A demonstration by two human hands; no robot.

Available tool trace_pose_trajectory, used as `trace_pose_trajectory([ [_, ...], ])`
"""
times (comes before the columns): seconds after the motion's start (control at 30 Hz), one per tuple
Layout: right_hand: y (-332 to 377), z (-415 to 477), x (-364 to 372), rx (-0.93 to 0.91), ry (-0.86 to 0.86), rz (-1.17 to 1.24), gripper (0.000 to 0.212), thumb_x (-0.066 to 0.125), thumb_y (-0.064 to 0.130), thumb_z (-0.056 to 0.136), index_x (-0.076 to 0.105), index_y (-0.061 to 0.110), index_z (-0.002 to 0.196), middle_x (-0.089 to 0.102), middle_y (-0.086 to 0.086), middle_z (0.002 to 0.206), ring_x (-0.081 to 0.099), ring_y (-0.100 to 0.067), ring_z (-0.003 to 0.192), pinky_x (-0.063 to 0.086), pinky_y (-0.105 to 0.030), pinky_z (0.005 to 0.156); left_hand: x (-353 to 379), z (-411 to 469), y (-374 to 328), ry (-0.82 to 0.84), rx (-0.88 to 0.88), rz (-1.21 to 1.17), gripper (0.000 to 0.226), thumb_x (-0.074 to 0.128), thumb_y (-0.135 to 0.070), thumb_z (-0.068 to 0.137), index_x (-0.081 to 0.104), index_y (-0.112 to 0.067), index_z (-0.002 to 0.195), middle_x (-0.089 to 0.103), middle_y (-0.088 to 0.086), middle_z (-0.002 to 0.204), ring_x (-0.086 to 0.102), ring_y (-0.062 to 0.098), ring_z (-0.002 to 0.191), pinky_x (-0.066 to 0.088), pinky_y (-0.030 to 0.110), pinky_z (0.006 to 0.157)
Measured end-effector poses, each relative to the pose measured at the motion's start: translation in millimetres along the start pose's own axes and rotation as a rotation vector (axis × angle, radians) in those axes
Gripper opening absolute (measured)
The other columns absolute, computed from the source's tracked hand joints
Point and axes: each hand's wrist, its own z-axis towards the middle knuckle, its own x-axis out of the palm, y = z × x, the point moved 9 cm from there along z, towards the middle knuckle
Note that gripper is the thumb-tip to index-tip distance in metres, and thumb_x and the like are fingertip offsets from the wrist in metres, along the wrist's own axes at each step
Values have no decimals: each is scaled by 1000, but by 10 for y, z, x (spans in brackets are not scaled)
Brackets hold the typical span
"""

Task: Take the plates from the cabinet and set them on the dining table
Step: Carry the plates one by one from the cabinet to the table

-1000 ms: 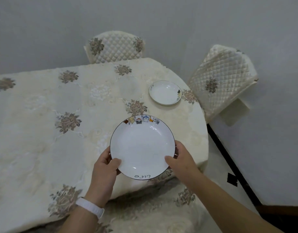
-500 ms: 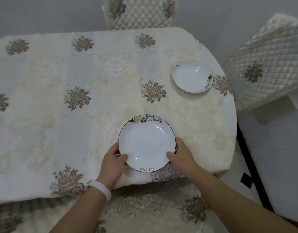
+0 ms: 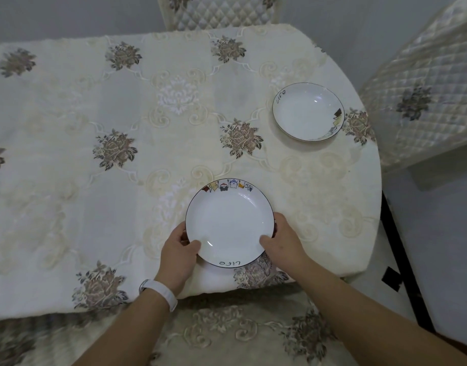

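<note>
Your left hand [image 3: 177, 256] and right hand [image 3: 284, 240] are gripping opposite rims of the near plate [image 3: 229, 223], thumbs curled over the edge, at the dining table's [image 3: 68, 207] near edge. A second plate [image 3: 307, 111] is sitting well apart near the far right.

Cloth-covered surface [image 3: 55, 212] carrying two white plates

A cream tablecloth [image 3: 174, 149] embroidered with grey-brown flowers covers the rounded surface and hangs over its near edge. The far plate [image 3: 307, 112] lies flat by the right edge, dark-rimmed, with lettering on its rim. The near plate [image 3: 228, 223], with small coloured figures along its far rim, is at the near edge, well apart from the other; whether it rests fully on the cloth cannot be told.
</note>
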Motion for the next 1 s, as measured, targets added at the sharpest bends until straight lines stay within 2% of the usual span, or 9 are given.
trace_pose_trajectory([
  [0.1,11,-5,6,-3,8,-11,51,56,8,84,43,19,131,57,12,99,58,-13,92,44,-26,68,1,-6,-11,-6,2,14,49,54,5,86,61,-40,104,69,-5,91,64,15,80,52,27,68],
  [0.27,68,-36,-45,-4,29,-49,48,57,14,86,44,16,132,60,5,104,59,-17,93,46,-29,75,-17,-50,-52,1,-22,67,42,56,-4,87,56,-30,120,69,0,101,66,22,93,56,42,85],
  [0.37,122,-84,-152,-16,19,-82,43,56,18,90,45,17,132,59,9,92,59,-11,80,43,-25,65,-53,-129,-94,8,-40,81,42,57,-10,89,51,-24,128,67,-3,108,65,21,98,54,44,90],
  [0.43,174,-139,-257,-33,0,-109,44,55,21,92,45,16,134,58,8,92,57,-9,77,41,-23,63,-114,-201,-157,-15,-25,103,45,56,-11,89,48,-22,132,64,-8,109,63,17,100,52,41,90],
  [0.5,248,-210,-373,-75,-22,-167,46,55,25,94,45,14,138,57,0,108,55,-14,89,46,-29,76,-184,-303,-266,-41,16,133,44,56,-11,91,47,-23,133,60,-8,110,58,10,96,47,32,81],
  [0.57,373,-314,-485,-144,-45,-254,47,53,29,95,45,14,139,54,-5,125,52,-16,105,44,-32,91,-256,-441,-410,-71,88,185,42,57,-11,92,48,-21,133,58,-3,117,57,12,97,42,28,76],
  [0.7,755,-580,-588,-357,-50,-475,47,47,35,99,44,15,141,48,-3,139,45,-22,125,39,-33,98,-364,-786,-735,-106,306,410,44,59,-18,93,49,-21,136,53,-6,129,53,14,116,40,29,91],
  [0.87,1272,-931,-525,-684,-93,-725,46,45,39,97,51,14,135,52,-3,133,48,-24,118,43,-39,94,-464,-1280,-1055,-204,617,861,50,49,-41,91,55,-18,134,57,0,133,54,21,120,45,37,99],
  [1.0,1603,-1197,-350,-890,-120,-803,53,36,46,90,61,12,123,60,-7,126,56,-29,112,48,-41,87,-624,-1563,-1114,-319,680,1068,56,42,-47,87,61,-16,129,64,8,126,61,28,113,51,43,94],
])
